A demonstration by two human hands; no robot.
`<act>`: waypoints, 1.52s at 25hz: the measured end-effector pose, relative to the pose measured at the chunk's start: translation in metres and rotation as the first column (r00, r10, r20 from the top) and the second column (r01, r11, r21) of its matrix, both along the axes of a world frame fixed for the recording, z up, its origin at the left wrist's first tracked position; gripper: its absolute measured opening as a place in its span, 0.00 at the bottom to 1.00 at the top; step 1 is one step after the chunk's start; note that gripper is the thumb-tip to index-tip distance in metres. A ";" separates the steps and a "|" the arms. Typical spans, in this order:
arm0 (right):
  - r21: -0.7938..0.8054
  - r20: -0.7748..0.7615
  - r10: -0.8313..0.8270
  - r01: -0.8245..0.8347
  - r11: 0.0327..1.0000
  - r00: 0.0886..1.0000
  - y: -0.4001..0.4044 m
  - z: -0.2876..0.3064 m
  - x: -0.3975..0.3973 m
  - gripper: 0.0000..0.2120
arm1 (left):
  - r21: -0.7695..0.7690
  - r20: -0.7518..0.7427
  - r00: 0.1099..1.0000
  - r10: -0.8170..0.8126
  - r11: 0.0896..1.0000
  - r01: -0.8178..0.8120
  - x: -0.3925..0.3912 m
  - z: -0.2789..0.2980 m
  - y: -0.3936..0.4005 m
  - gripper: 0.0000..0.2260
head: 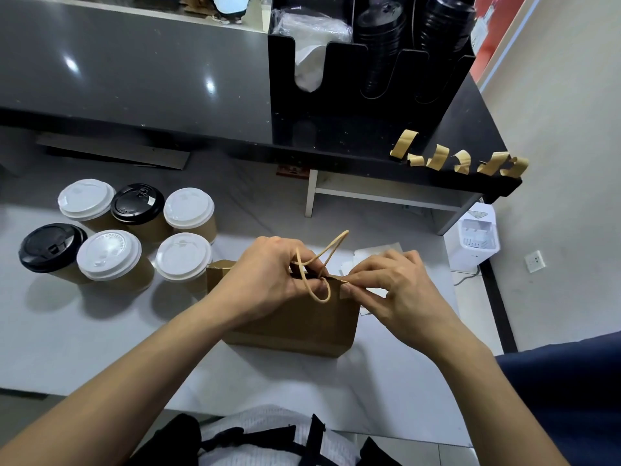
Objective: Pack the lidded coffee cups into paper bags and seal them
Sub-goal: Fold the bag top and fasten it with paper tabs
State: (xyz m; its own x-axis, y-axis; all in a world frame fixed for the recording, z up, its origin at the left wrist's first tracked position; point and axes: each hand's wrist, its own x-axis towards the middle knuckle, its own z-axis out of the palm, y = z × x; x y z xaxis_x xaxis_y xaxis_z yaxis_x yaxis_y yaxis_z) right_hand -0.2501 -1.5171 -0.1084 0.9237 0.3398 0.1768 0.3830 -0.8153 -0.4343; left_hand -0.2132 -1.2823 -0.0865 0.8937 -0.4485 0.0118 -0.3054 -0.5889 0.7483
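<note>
Centrally, kraft paper bag [295, 317] stands upright on grey table [84, 348]. Left hand [265, 280] grip pinches its folded rim beside twisted cord handles [322, 264]; right hand [389, 287] grip pinches a tape strip [346, 290] there. Six lidded cups [114, 230] cluster left.

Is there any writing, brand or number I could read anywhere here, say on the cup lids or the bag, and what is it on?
Nothing here reads with certainty.
White lid: raised lettering round the rim, too small and blurred to quote.
Black lid: embossed marks, unreadable.
Paper bag: plain, no print showing.
Small reddish card beneath the dark counter: print too blurred.
Strips of tape on the counter edge: blank.
</note>
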 end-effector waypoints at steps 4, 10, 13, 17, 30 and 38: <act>-0.012 0.046 -0.009 0.010 1.000 0.999 0.000 0.001 0.000 0.11 | -0.009 -0.050 0.998 -0.026 1.000 0.026 0.003 0.003 0.004 0.04; 0.039 0.111 0.021 -0.026 0.999 0.994 0.005 0.001 0.001 0.10 | -0.015 -0.015 0.999 -0.039 0.999 0.039 0.001 0.002 0.004 0.05; 0.050 0.150 0.016 -0.024 0.998 0.988 0.005 -0.001 0.001 0.12 | -0.016 0.027 0.999 -0.028 0.999 0.029 -0.001 0.003 0.009 0.08; 0.088 0.125 -0.021 0.010 0.996 0.992 0.003 -0.005 0.000 0.11 | 0.038 0.148 0.989 0.003 0.999 -0.009 -0.003 0.001 0.038 0.16; 0.174 0.074 -0.028 0.015 0.985 0.997 -0.001 -0.012 0.004 0.11 | -0.151 0.064 0.981 0.182 0.974 -0.170 -0.019 -0.026 0.112 0.06; 0.214 0.080 -0.077 0.058 0.975 0.994 0.001 -0.017 0.001 0.12 | -0.086 0.178 0.972 0.155 0.986 -0.142 -0.016 -0.031 0.107 0.06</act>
State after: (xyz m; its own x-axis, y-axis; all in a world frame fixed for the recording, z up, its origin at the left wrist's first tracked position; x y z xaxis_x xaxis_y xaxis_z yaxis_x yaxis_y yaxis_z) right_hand -0.2492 -1.5159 -0.1255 0.9210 0.2239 0.3188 0.3745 -0.7342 -0.5662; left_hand -0.2288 -1.1755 -0.1179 0.9298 -0.3029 0.2091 -0.3545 -0.5842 0.7302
